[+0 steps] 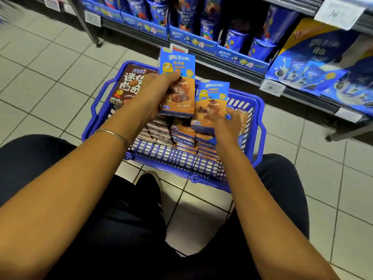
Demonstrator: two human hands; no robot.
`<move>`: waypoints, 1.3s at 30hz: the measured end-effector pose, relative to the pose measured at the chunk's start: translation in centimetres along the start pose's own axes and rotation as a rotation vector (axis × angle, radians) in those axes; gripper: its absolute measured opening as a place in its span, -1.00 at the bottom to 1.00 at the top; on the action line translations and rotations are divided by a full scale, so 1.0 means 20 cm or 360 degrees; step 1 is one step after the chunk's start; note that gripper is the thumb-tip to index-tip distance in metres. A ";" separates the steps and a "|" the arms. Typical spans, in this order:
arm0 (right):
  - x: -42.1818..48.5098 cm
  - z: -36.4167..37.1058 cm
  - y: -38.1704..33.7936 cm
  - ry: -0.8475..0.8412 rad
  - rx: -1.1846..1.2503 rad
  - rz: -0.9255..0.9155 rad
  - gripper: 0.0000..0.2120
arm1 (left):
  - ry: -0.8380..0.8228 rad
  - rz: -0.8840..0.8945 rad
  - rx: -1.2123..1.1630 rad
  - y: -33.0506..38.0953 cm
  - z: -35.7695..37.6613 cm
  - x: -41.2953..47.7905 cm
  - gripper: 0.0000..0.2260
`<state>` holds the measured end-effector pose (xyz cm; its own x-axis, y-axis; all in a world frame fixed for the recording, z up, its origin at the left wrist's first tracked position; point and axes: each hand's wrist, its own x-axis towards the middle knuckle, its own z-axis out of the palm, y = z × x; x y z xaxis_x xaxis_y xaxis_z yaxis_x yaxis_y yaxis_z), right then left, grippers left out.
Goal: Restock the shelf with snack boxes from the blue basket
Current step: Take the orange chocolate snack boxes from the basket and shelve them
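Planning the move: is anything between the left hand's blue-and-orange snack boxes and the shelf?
Nothing visible: only tiled floor lies between the blue-and-orange cardboard snack boxes and the grey metal shelf.

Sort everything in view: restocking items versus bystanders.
Job:
left hand, holding a blue-and-orange snack box
right hand, gripping a second snack box
stacked boxes
blue basket
shelf

Bystanders:
price tag
large cookie boxes
shoe
bracelet
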<state>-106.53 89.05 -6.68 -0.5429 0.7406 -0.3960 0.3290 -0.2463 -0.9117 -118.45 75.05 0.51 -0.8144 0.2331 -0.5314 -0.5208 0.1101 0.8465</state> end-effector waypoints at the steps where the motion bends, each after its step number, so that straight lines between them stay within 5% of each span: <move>1: -0.01 -0.04 -0.03 0.0005 0.0066 0.0031 -0.74 | 0.0020 0.0032 0.0004 -0.01 0.00 0.00 -0.60; 4: -0.05 -0.10 -0.17 -0.0048 0.0215 0.0081 -0.66 | 0.0032 0.0096 0.0063 -0.03 0.02 -0.02 -0.54; 11: -0.15 -0.01 -0.34 -0.0346 0.0092 -0.0154 -0.71 | -0.0576 0.0057 0.0041 -0.02 0.12 -0.11 -0.42; 17: -0.07 0.00 -0.24 -0.0219 0.0015 -0.0133 -0.77 | -0.0378 0.0176 0.0026 0.01 0.10 -0.11 -0.51; 21: 0.02 -0.03 0.01 -0.0072 -0.0670 -0.0105 -0.75 | -0.0356 0.0140 -0.0061 0.01 0.10 -0.11 -0.56; 27: 0.07 0.05 0.09 0.0089 -0.1393 -0.0189 -0.23 | -0.0382 0.0098 -0.0062 0.01 0.11 -0.13 -0.55; 36: 0.07 0.13 0.10 0.0186 -0.1040 0.0028 -0.18 | -0.0353 0.0000 0.0034 -0.01 0.11 -0.10 -0.44; 39: 0.06 0.09 0.14 0.0236 -0.1073 -0.0036 -0.34 | -0.0356 -0.0003 0.0060 -0.02 0.11 -0.09 -0.42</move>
<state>-107.64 88.06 -9.98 -0.4598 0.8305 -0.3145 0.7534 0.1774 -0.6332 -116.17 76.72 1.12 -0.7342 0.4412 -0.5160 -0.5088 0.1456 0.8485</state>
